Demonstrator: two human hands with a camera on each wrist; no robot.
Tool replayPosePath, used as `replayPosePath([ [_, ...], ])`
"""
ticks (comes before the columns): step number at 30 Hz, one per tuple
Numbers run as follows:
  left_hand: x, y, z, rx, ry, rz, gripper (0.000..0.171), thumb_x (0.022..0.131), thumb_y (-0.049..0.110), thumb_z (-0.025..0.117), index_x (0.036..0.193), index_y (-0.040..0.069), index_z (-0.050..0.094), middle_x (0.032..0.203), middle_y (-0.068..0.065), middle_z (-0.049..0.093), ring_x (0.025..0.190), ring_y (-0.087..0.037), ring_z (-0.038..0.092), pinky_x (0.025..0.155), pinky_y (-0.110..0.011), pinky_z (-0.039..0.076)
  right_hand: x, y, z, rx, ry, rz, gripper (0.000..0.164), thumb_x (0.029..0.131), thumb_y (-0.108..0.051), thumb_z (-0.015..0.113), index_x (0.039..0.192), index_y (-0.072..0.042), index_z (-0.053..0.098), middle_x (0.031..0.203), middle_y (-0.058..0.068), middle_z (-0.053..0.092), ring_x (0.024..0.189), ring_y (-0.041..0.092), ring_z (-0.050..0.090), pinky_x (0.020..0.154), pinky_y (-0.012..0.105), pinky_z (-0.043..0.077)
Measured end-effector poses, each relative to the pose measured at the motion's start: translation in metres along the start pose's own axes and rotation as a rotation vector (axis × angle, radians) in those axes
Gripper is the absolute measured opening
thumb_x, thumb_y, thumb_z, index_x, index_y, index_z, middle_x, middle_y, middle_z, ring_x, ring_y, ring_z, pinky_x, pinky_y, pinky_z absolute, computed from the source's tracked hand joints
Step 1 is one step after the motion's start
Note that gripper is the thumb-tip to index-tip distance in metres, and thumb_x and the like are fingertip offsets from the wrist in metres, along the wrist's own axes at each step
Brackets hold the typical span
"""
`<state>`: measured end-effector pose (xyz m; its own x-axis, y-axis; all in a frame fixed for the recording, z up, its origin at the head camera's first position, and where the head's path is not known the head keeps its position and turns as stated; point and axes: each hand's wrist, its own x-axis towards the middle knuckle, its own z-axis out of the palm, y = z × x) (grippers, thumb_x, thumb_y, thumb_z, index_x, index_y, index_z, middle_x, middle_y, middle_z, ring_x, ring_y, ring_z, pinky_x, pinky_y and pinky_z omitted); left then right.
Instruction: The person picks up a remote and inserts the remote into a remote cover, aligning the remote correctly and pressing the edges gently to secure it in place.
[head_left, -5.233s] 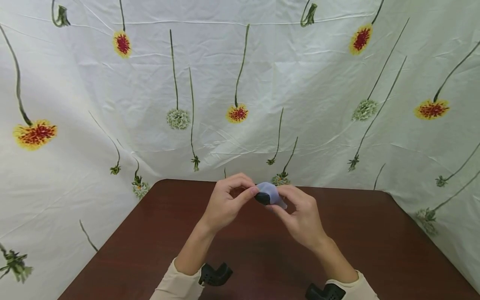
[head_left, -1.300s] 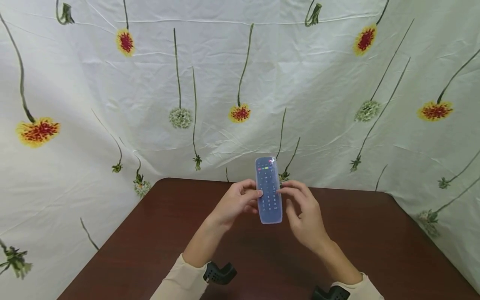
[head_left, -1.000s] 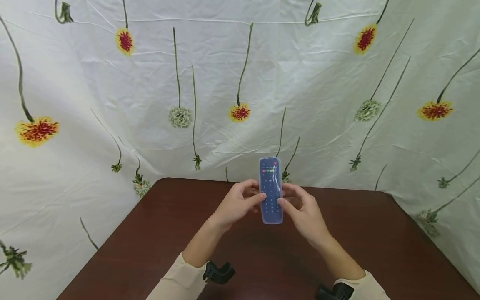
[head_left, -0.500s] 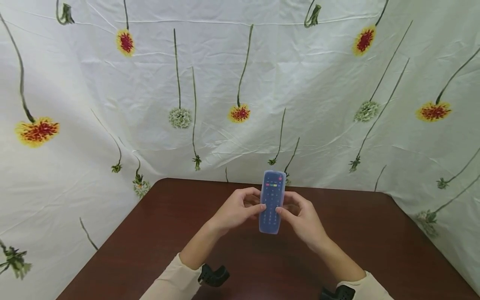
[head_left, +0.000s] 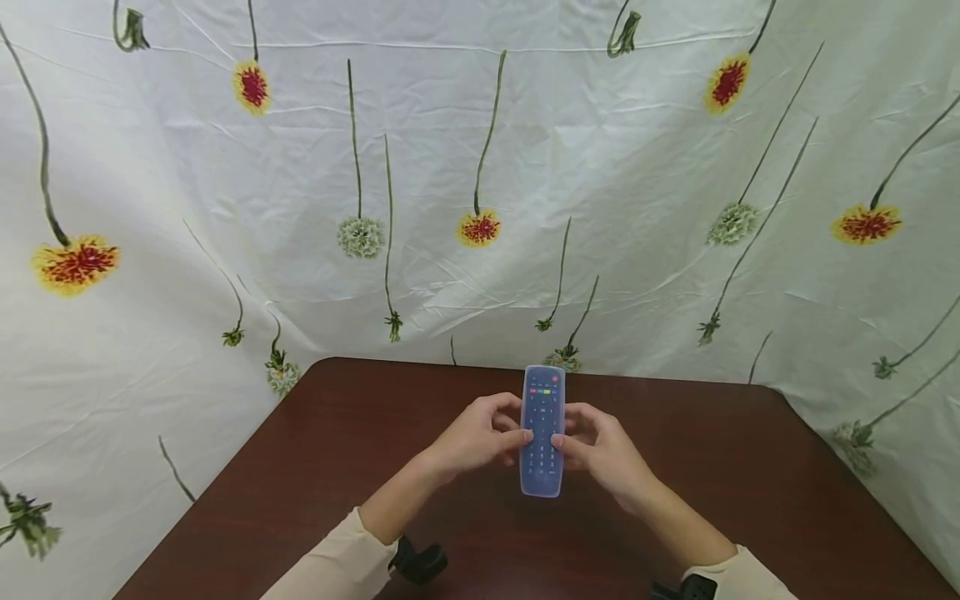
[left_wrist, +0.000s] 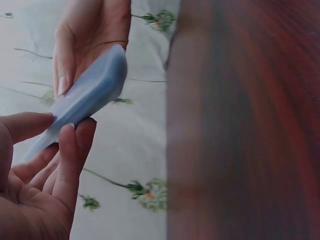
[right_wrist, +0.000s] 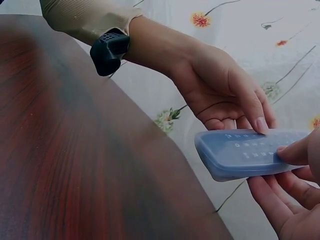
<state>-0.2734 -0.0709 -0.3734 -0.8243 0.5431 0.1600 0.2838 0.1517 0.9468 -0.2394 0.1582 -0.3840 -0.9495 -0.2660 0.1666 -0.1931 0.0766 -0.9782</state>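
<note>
A remote control (head_left: 542, 408) in a translucent bluish cover is held up above the table, buttons facing me. My left hand (head_left: 474, 435) grips its left edge, thumb on the button face and fingers behind. From the right side my right hand (head_left: 606, 454) holds it the same way, thumb near the lower buttons. The left wrist view catches the covered remote control (left_wrist: 95, 87) edge-on between both hands. Its rounded lower end, with pale button marks showing through the cover (right_wrist: 235, 150), appears in the right wrist view.
The dark reddish-brown table (head_left: 315, 467) spreads beneath the hands. A white cloth with printed flowers (head_left: 420, 275) hangs behind it and along its sides. Black wrist devices (head_left: 418, 562) sit at the cream sleeves (head_left: 337, 558).
Earliest, the hands pinched a dark end poking from the bluish cover. Later the remote stood face-on, the right hand briefly loosening, then gripping again. Since then, both hands have lowered it.
</note>
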Motion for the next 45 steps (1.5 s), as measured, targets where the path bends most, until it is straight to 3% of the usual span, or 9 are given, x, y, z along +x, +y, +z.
replayPosePath([
  [6,-0.003,-0.017,0.007,-0.061,-0.005,-0.097,0.037,0.096,0.004,0.072,0.129,-0.002,0.056,0.089,-0.013,0.074,0.075,-0.023,0.072,0.065,-0.040,0.061,-0.001,0.017,-0.001,0.056,-0.046,0.086,0.045,0.100,-0.003,0.067,0.138,0.011,0.049,0.114,0.020,0.065,0.100,0.033,0.071,0.080,0.049,0.060],
  [13,-0.004,-0.036,0.013,-0.093,0.015,-0.174,0.037,0.095,0.003,0.073,0.126,-0.003,0.056,0.083,-0.013,0.070,0.064,-0.019,0.068,0.062,-0.036,0.061,-0.001,0.038,0.002,0.082,-0.048,0.151,0.044,0.099,-0.003,0.068,0.135,0.014,0.049,0.112,0.019,0.064,0.094,0.026,0.069,0.077,0.046,0.061],
  [20,-0.006,-0.051,0.019,-0.109,0.021,-0.246,0.034,0.094,0.002,0.074,0.123,-0.002,0.057,0.080,-0.015,0.072,0.062,-0.019,0.069,0.061,-0.034,0.061,-0.002,0.052,0.003,0.077,-0.087,0.195,0.043,0.098,-0.002,0.068,0.133,0.016,0.050,0.108,0.019,0.064,0.093,0.028,0.071,0.077,0.045,0.061],
  [30,-0.004,-0.063,0.023,-0.087,-0.010,-0.303,0.030,0.093,0.001,0.074,0.118,-0.002,0.057,0.077,-0.016,0.072,0.057,-0.016,0.068,0.055,-0.028,0.058,-0.005,0.056,0.003,-0.041,-0.115,0.248,0.038,0.096,0.000,0.070,0.126,0.017,0.055,0.095,0.015,0.064,0.086,0.023,0.070,0.076,0.041,0.061],
  [45,-0.003,-0.069,0.028,-0.057,0.005,-0.347,0.031,0.094,0.001,0.075,0.117,-0.002,0.056,0.077,-0.015,0.072,0.058,-0.017,0.069,0.055,-0.028,0.058,-0.003,0.062,0.004,-0.113,-0.086,0.300,0.037,0.095,0.000,0.072,0.125,0.016,0.055,0.093,0.015,0.066,0.082,0.021,0.070,0.073,0.040,0.061],
])
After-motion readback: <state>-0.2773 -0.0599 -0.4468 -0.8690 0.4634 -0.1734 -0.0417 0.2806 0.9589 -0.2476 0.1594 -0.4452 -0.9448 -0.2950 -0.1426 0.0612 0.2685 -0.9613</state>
